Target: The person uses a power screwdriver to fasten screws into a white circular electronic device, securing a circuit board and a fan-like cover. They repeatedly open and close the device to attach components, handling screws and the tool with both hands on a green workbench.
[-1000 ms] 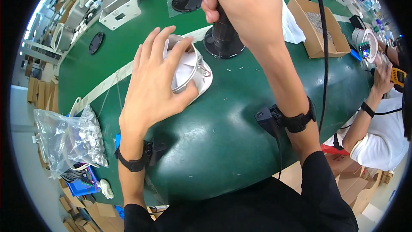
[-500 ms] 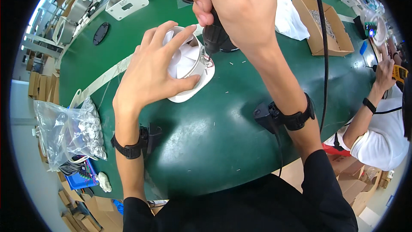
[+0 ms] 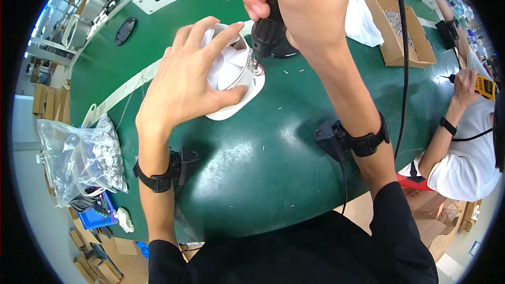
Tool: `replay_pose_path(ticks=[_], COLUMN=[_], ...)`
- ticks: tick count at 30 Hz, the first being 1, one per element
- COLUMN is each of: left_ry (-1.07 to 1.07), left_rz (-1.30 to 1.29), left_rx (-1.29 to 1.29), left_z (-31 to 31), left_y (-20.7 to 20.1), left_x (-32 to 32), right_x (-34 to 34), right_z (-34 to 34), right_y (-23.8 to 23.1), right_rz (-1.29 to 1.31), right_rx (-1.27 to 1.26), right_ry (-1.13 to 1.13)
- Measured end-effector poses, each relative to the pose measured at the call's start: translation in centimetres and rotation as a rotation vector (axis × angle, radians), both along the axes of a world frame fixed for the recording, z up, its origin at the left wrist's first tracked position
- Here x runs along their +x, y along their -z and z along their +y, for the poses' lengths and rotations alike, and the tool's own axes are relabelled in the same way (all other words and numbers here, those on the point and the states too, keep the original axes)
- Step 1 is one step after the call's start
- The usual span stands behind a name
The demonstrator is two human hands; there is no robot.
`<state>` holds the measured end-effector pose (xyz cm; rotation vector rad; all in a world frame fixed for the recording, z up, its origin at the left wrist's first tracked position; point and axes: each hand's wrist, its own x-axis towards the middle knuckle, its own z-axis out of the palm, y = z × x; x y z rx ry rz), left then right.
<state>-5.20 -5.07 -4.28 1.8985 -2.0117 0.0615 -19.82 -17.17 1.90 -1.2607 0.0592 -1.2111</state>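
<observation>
A white fan housing (image 3: 231, 68) with white blades inside stands on the green table. My left hand (image 3: 192, 76) is wrapped round its left side, thumb at the near rim and fingers over the far rim. In my right hand (image 3: 310, 10) is a black electric screwdriver (image 3: 266, 34), gripped and pointing down. Its bit meets the right edge of the housing, beside a small red wire (image 3: 260, 69). Whether a screw sits under the tip is too small to tell.
An open cardboard box (image 3: 402, 31) of small screws lies at the back right, next to a white bag (image 3: 363, 18). A black cable (image 3: 404, 73) hangs at right. On the left rests a clear bag (image 3: 84, 155) of white parts. A co-worker's hand (image 3: 465, 85) holds a yellow drill (image 3: 485, 87).
The view has shifted slightly. My right hand and the screwdriver stand a little more upright over the housing's edge. At far right, the co-worker's other arm has reached up and away.
</observation>
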Motion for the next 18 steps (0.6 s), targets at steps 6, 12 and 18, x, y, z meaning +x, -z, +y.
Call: replay_pose_path(ticks=[6, 12, 18], left_ry=[-0.002, -0.01, 0.001], left_rz=[0.001, -0.005, -0.009], left_rx=[-0.007, 0.05, -0.011], left_z=[-0.07, -0.02, -0.01], left_y=[0.22, -0.46, 0.14], left_x=[0.05, -0.37, 0.08], right_x=[0.21, 0.11, 0.04], right_z=[0.34, 0.13, -0.21], right_y=[-0.44, -0.41, 0.25], right_rz=[0.085, 0.064, -0.008], right_rx=[0.02, -0.005, -0.07], right_ry=[0.074, 0.059, 0.032])
